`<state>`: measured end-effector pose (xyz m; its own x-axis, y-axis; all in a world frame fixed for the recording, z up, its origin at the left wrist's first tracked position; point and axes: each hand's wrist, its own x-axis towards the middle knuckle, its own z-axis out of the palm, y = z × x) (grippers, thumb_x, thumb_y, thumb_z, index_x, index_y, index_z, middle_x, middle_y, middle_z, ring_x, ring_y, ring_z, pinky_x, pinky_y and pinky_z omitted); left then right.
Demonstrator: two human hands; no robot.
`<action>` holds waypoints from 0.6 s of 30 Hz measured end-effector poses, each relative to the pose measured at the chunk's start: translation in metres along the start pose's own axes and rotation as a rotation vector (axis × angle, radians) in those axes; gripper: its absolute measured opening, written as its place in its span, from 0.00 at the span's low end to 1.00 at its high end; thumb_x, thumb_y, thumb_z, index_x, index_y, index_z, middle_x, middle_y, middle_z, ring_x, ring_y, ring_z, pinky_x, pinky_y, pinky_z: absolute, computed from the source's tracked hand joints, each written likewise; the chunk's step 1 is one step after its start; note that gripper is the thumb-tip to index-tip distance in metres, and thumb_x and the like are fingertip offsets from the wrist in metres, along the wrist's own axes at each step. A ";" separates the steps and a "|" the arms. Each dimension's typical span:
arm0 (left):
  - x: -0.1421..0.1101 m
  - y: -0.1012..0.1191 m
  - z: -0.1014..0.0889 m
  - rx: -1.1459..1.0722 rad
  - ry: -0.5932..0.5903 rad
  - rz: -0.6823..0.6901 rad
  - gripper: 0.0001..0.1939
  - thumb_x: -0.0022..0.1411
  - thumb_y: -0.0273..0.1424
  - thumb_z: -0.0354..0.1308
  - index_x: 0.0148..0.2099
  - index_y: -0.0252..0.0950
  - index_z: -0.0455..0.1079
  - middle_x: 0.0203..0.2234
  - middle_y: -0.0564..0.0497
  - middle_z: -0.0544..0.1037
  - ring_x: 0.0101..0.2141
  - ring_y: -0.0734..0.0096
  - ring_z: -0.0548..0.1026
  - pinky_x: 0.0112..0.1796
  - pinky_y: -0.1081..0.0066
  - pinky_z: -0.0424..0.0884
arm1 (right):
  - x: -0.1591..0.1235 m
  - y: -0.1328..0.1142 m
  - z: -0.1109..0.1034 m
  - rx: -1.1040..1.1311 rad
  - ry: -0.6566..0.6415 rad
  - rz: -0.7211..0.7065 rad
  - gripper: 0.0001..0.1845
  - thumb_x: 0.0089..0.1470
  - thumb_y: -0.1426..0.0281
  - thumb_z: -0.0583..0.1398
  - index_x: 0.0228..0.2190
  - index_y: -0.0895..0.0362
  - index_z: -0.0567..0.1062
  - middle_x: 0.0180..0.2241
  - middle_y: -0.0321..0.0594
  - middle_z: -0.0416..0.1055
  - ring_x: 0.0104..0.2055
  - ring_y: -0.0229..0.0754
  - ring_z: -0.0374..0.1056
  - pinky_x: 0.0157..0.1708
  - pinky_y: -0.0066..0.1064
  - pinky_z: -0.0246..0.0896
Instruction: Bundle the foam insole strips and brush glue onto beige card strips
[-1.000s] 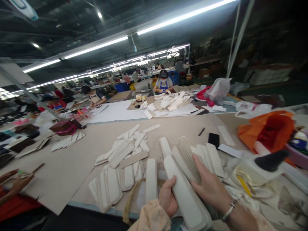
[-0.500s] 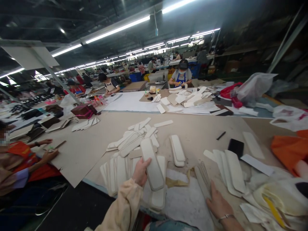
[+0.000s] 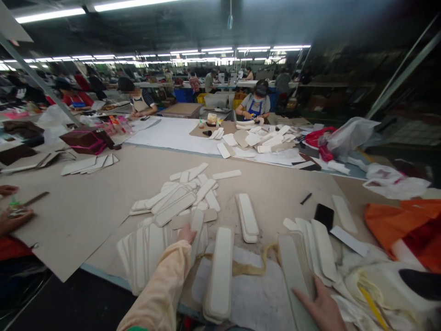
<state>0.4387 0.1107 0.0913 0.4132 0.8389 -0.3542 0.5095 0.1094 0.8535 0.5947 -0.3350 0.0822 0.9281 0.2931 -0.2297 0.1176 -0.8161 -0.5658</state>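
The pale stack (image 3: 220, 271) lies between, long axis pointing forward, nearer the left hand (image 3: 187, 233), closed on a white strip (image 3: 197, 224), than the right hand (image 3: 319, 303), half-open against a grey stack (image 3: 291, 262), grip unconfirmed.

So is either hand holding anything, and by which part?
Left hand holds a strip by its left edge, mid-length. Right hand touches the grey stack along its right edge; can't tell if gripped.
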 end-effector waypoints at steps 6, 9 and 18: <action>-0.050 0.003 0.022 -0.086 -0.096 -0.017 0.29 0.58 0.35 0.57 0.60 0.29 0.58 0.64 0.33 0.52 0.65 0.53 0.48 0.60 0.57 0.47 | -0.030 -0.104 -0.014 0.743 -0.350 0.042 0.37 0.47 0.52 0.62 0.54 0.54 0.60 0.51 0.48 0.70 0.51 0.56 0.68 0.46 0.44 0.67; -0.114 0.006 0.037 -0.251 -0.295 -0.001 0.27 0.64 0.43 0.50 0.61 0.37 0.60 0.60 0.42 0.64 0.59 0.61 0.62 0.57 0.63 0.58 | -0.046 -0.153 0.014 1.004 -0.533 0.051 0.35 0.47 0.54 0.63 0.52 0.56 0.62 0.46 0.47 0.73 0.44 0.54 0.72 0.40 0.44 0.69; -0.196 0.010 0.048 -0.677 -0.357 -0.145 0.28 0.54 0.34 0.64 0.57 0.40 0.66 0.56 0.46 0.69 0.58 0.56 0.62 0.60 0.64 0.53 | -0.072 -0.194 0.070 0.920 -0.545 0.022 0.30 0.51 0.54 0.61 0.50 0.60 0.67 0.47 0.48 0.73 0.49 0.52 0.69 0.50 0.44 0.63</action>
<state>0.3994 -0.0778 0.1512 0.6543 0.5810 -0.4840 0.0532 0.6031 0.7959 0.4806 -0.1630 0.1527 0.6173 0.6514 -0.4413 -0.4203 -0.2012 -0.8848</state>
